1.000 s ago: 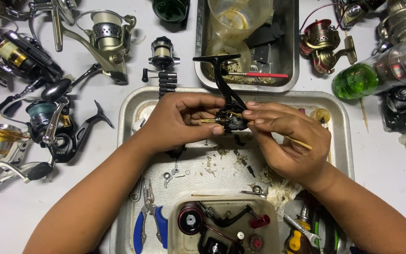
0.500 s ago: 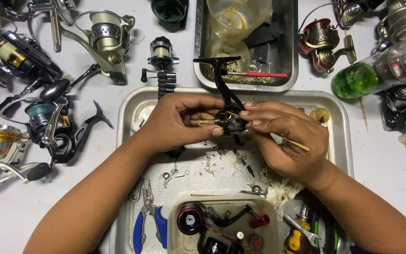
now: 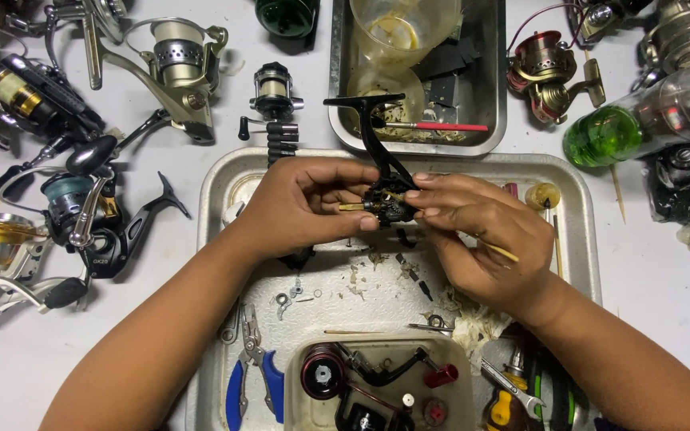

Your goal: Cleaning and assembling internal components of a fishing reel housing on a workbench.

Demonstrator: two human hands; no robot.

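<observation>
A big metal tray [image 3: 576,207] lies under both hands. Above it, the left hand [image 3: 297,209] and right hand [image 3: 481,231] are together, both pinching a black reel body [image 3: 385,199]. Near right lies a green bottle [image 3: 608,136]; below, blue pliers [image 3: 253,383].

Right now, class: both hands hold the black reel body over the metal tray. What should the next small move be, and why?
Probably ease the thin stick's tip a little deeper into the reel body, working gently. The left hand steadies the body while the right hand pinches the stick against it, above the tray where small loose parts already lie.
</observation>
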